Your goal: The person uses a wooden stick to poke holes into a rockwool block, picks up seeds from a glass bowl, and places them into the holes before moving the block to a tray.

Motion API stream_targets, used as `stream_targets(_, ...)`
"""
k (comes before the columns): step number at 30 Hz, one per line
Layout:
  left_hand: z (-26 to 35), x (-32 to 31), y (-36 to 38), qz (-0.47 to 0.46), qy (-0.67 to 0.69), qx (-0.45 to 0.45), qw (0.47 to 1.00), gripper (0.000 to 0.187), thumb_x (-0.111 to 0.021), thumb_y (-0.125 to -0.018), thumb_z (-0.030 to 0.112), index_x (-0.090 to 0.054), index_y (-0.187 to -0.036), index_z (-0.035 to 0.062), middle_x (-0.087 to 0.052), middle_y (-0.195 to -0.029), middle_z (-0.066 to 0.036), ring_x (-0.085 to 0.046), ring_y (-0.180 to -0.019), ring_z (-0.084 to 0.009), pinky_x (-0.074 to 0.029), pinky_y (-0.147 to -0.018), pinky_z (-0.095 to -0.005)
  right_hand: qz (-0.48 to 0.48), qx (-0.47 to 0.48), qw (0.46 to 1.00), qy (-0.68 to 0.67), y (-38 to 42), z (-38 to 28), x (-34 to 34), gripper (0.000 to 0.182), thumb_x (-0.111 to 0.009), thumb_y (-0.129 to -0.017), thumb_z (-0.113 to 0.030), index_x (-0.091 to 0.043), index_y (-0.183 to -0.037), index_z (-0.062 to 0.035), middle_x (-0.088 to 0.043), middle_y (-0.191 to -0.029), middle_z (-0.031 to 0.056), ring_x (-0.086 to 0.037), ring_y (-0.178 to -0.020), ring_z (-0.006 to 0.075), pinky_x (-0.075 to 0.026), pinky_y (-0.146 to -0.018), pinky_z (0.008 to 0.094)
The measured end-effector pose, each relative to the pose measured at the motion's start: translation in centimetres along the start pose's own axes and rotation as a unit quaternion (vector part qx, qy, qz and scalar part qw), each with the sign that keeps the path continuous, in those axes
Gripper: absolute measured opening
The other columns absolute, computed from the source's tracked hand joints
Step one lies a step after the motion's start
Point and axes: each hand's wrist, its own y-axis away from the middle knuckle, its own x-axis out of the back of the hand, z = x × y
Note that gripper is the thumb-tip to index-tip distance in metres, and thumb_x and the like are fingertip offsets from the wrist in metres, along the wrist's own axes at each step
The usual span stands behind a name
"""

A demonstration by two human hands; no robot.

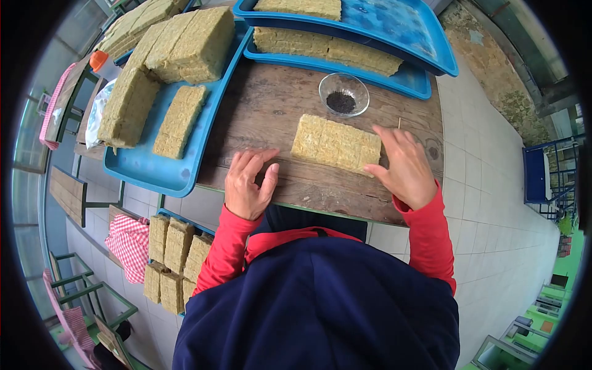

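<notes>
A flat yellowish fibrous slab, looking like rockwool (336, 143), lies on the wooden table with lines scored across its top. My right hand (404, 161) is at its right end, thumb on the near corner and index finger at the far corner, so the end sits between them. To the left of the slab, my left hand (250, 182) rests near the table's front edge, fingers apart and holding nothing. Behind the slab stands a clear glass bowl (344, 86) with small black grains, perhaps seeds, at the bottom. A thin stick (399, 123) shows just beyond my right fingers.
On the left, a blue tray (179, 182) bears thick fibrous blocks (132, 102) and one thin slab (180, 121). Stacked blue trays (425, 86) with more slabs stand at the back. Below left are several blocks (171, 246) and a red checked cloth (129, 246).
</notes>
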Motion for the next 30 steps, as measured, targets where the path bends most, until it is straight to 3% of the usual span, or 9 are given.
stream_targets(4, 1.3, -0.8, -0.6, -0.045, 0.019, 0.005, 0.999, 0.027, -0.065, -0.083, 0.012, -0.066, -0.108, 0.0032, -0.067, -0.100, -0.015, -0.061, -0.097, -0.0344, -0.045, -0.094, -0.0456, -0.043, -0.054, 0.997, -0.031, 1.9, 1.3, -0.8, 0.052, -0.079, -0.073, -0.016, -0.059, -0.120, -0.0060, -0.064, -0.102, 0.0105, -0.058, -0.099, 0.0291, -0.043, -0.082, 0.0418)
stream_targets(6, 1.8, -1.6, -0.8, -0.072, 0.034, 0.010, 0.997, 0.032, -0.065, -0.084, 0.015, -0.063, -0.114, 0.0036, -0.066, -0.106, -0.016, -0.061, -0.102, -0.0356, -0.039, -0.104, -0.0525, 0.021, -0.040, 0.993, -0.111, 2.4, 1.3, -1.7, 0.043, -0.076, -0.075, -0.011, -0.061, -0.115, -0.0065, -0.066, -0.096, 0.0090, -0.058, -0.093, 0.0290, -0.043, -0.080, 0.0413)
stream_targets(14, 2.8, -2.7, -1.8, -0.106, 0.035, 0.029, 0.993, 0.032, -0.066, -0.084, 0.016, -0.063, -0.113, 0.0037, -0.065, -0.111, -0.015, -0.059, -0.105, -0.0365, -0.039, -0.104, -0.0513, 0.070, -0.009, 0.986, -0.152, 1.8, 3.1, -2.3, 0.037, -0.070, -0.078, -0.003, -0.061, -0.114, -0.0041, -0.066, -0.094, 0.0121, -0.056, -0.090, 0.0315, -0.045, -0.080, 0.0410)
stream_targets(16, 3.8, -2.2, -1.6, -0.084, -0.036, -0.022, 0.996, 0.034, -0.066, -0.083, 0.017, -0.063, -0.114, 0.0039, -0.063, -0.115, -0.015, -0.057, -0.109, -0.0360, -0.039, -0.104, -0.0495, 0.067, -0.005, 0.984, -0.163, 2.0, 3.3, -2.3, 0.037, -0.071, -0.079, -0.006, -0.061, -0.114, -0.0055, -0.065, -0.093, 0.0105, -0.056, -0.088, 0.0311, -0.044, -0.079, 0.0413)
stream_targets(18, 6.6, -1.6, -1.8, -0.125, 0.025, -0.094, 0.987, 0.037, -0.070, -0.079, 0.017, -0.064, -0.113, 0.0039, -0.062, -0.115, -0.014, -0.056, -0.111, -0.0326, -0.043, -0.100, -0.0457, 0.058, -0.005, 0.982, -0.180, 1.9, 3.5, -1.7, 0.034, -0.070, -0.080, -0.006, -0.061, -0.112, -0.0050, -0.065, -0.092, 0.0118, -0.055, -0.087, 0.0318, -0.045, -0.078, 0.0416)
stream_targets(22, 10.1, -5.7, 0.9, -0.370, 0.232, -0.259, 0.862, 0.026, -0.067, -0.084, 0.019, -0.064, -0.106, 0.0061, -0.061, -0.103, -0.010, -0.061, -0.100, -0.0250, -0.052, -0.086, -0.0347, 0.082, 0.012, 0.983, -0.166, 0.3, 3.1, 0.5, 0.027, -0.069, -0.080, -0.006, -0.063, -0.107, -0.0048, -0.065, -0.089, 0.0123, -0.056, -0.084, 0.0317, -0.046, -0.077, 0.0410)
stream_targets(25, 10.3, -10.8, 5.1, -0.474, 0.135, -0.406, 0.770, 0.023, -0.058, -0.081, 0.022, -0.064, -0.097, 0.0069, -0.061, -0.097, -0.008, -0.060, -0.092, -0.0228, -0.052, -0.081, -0.0321, 0.059, 0.026, 0.986, -0.152, -1.9, 2.0, 2.0, 0.021, -0.068, -0.081, -0.007, -0.063, -0.101, -0.0048, -0.065, -0.084, 0.0110, -0.060, -0.081, 0.0312, -0.048, -0.071, 0.0406)
stream_targets(27, 9.7, -14.0, 8.1, -0.546, 0.103, -0.393, 0.733, 0.024, -0.058, -0.082, 0.025, -0.066, -0.096, 0.0066, -0.063, -0.097, -0.008, -0.060, -0.092, -0.0245, -0.052, -0.081, -0.0378, 0.067, 0.042, 0.988, -0.134, -3.8, 1.7, 2.3, 0.016, -0.067, -0.081, -0.006, -0.063, -0.096, -0.0048, -0.065, -0.080, 0.0109, -0.061, -0.076, 0.0310, -0.048, -0.068, 0.0406)
stream_targets(30, 8.6, -16.8, 10.5, -0.641, -0.044, -0.408, 0.648, 0.027, -0.058, -0.081, 0.025, -0.069, -0.099, 0.0069, -0.066, -0.107, -0.009, -0.060, -0.099, -0.0304, -0.045, -0.087, -0.0585, 0.067, 0.054, 0.992, -0.093, -6.9, 2.1, 1.6, 0.008, -0.066, -0.082, -0.007, -0.063, -0.089, -0.0052, -0.066, -0.076, 0.0116, -0.063, -0.069, 0.0320, -0.048, -0.063, 0.0414)
